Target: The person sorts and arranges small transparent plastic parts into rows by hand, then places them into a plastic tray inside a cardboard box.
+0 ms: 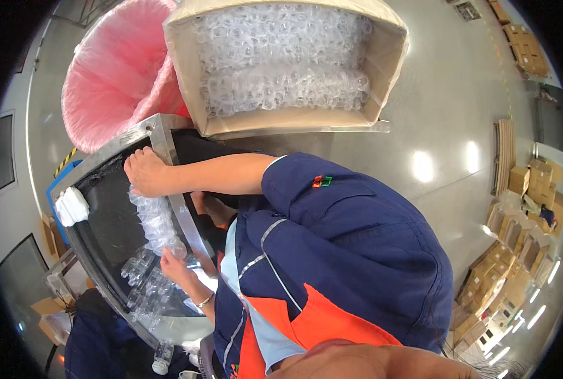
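A row of nested clear plastic pieces [155,220] lies across the dark surface of a metal-edged worktable [105,234]. My right hand [148,174] curls over its upper end, fingers closed on it. At the lower end my left hand [177,266], with a bracelet at the wrist, pinches the last piece. Loose clear plastic pieces [152,287] are scattered beside my left hand. A folded white cloth [72,206] rests at the table's far edge. The exact kind of the plastic pieces is too small to tell.
Beside my right arm stands a tan lined box [196,120] holding packed rows of clear plastic pieces [284,57]. A bin with a pink liner [114,76] adjoins it. Below the table is a clear container [163,357]. Cartons [486,284] are stacked along the right.
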Demonstrator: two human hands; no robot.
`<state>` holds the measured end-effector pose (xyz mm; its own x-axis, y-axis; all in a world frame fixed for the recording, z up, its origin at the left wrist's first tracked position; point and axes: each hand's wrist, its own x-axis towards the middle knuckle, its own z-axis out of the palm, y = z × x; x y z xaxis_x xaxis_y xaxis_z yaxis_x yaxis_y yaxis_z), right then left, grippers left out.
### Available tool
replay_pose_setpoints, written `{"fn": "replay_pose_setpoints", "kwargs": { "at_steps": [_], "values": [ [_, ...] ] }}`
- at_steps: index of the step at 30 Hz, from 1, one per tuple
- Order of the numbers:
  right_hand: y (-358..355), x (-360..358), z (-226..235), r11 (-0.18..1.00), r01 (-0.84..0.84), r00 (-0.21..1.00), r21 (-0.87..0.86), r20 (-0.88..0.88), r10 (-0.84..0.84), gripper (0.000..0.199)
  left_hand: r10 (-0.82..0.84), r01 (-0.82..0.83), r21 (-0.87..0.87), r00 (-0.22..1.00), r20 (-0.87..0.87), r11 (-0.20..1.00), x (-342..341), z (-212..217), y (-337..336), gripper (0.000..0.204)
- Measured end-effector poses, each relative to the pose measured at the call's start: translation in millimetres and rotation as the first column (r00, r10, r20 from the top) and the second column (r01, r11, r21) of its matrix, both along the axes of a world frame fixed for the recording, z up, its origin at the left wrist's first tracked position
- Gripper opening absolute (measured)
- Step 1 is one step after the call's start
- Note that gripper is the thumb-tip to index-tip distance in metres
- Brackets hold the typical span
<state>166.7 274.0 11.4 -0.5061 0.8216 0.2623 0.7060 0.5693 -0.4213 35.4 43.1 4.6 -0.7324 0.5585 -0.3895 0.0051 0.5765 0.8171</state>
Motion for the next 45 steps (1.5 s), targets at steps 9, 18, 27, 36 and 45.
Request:
{"fn": "replay_pose_setpoints", "kwargs": {
  "at_steps": [9, 18, 27, 36, 45],
  "values": [
    [2, 4, 18, 0.995, 0.051, 0.986, 0.084, -0.160, -0.037, 0.069, -0.037, 0.040, 0.010, 0.980, -0.197, 0.999, -7, 25, 10, 0.032],
    [29, 143, 58, 0.933, 0.357, 0.913, 0.050, -0.230, -0.337, 0.073, -0.333, 0.430, 0.121, 0.824, -0.458, 0.895, 56, 71, 99, 0.026],
    [24, 312, -11, 0.606, 0.780, 0.612, -0.156, -0.014, -0.791, 0.069, -0.695, 0.801, -0.009, 0.513, -0.504, 0.598, 207, 50, 242, 0.037],
    [45, 356, -101, 0.482, 0.848, 0.530, -0.221, 0.349, -0.773, 0.073, -0.897, 0.852, -0.462, 0.021, -0.442, 0.247, 254, -49, 358, 0.028],
    [52, 352, -100, 0.745, 0.653, 0.757, -0.138, 0.098, -0.646, 0.067, -0.787, 0.727, -0.686, -0.437, -0.435, -0.024, 262, -55, 376, 0.042]
  ]
}}
